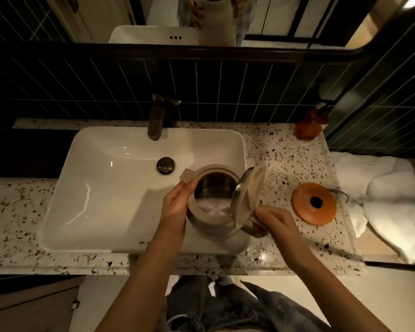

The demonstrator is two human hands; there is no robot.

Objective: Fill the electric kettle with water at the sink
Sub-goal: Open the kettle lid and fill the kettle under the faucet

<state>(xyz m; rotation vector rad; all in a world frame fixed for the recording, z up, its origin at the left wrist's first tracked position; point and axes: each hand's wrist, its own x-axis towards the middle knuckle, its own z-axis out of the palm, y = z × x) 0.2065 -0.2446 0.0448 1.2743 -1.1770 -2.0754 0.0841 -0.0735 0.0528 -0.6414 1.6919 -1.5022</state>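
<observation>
- bench (15, 212): speckled terrazzo, hard and glossy, runs either side of the basin.
- sink (101, 188): white glazed rectangle with rounded corners, smooth, looks dry; dark round drain plug (165, 165) near the middle.
- tap (156, 121): dark metal, spout over the back of the basin, no water running.
- left hand (175, 204): fingers wrapped on the kettle's left wall just under the rim, steadying it.
- electric kettle (211, 212): held over the sink's front right corner, cream plastic shell, shiny steel inside, lid (248, 195) hinged up to the right. Looks empty, so light now; judged heavy once full and the smooth wall may slip when wet. Best held by the handle.
- right hand (273, 221): fingers closed at the handle side; handle mostly hidden.
- orange round base (313, 203) on the bench, white towels (381, 188) beyond.
</observation>
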